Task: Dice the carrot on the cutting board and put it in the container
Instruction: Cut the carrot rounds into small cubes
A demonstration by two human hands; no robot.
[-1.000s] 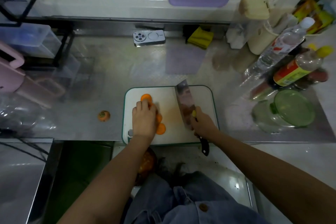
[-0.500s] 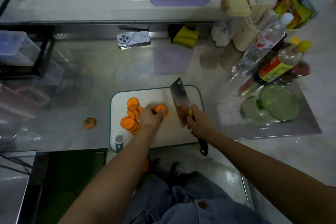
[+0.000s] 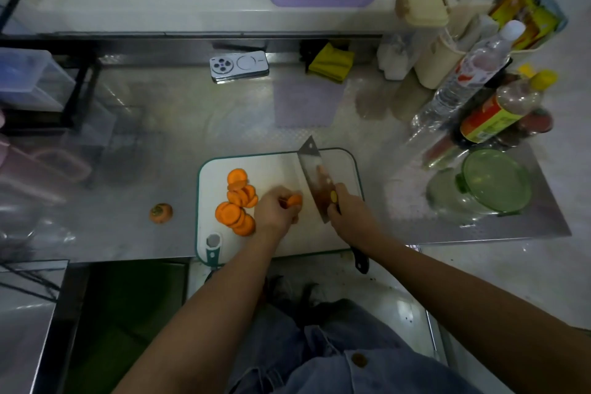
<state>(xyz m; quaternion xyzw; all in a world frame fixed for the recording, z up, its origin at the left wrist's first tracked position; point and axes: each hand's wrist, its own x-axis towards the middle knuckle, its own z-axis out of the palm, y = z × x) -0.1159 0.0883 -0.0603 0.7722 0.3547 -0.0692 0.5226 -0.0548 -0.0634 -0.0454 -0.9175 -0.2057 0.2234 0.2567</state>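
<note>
Cleaver (image 3: 315,174) sits in right hand (image 3: 350,216) while left hand (image 3: 273,214) pinches carrot slice (image 3: 295,200)

Orange carrot slices (image 3: 238,201) piled on left of white cutting board (image 3: 281,166); lidded glass container (image 3: 479,189) well right.

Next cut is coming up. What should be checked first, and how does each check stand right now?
1. Left hand grips the carrot piece on the cutting board: ok.
2. Right hand grips the cleaver: ok.
3. Left fingers apart from the blade: cannot tell, blurred.
4. Cut slices lie left of the blade: ok.
5. Container open: cannot tell; green lid sits on or against it.
</note>
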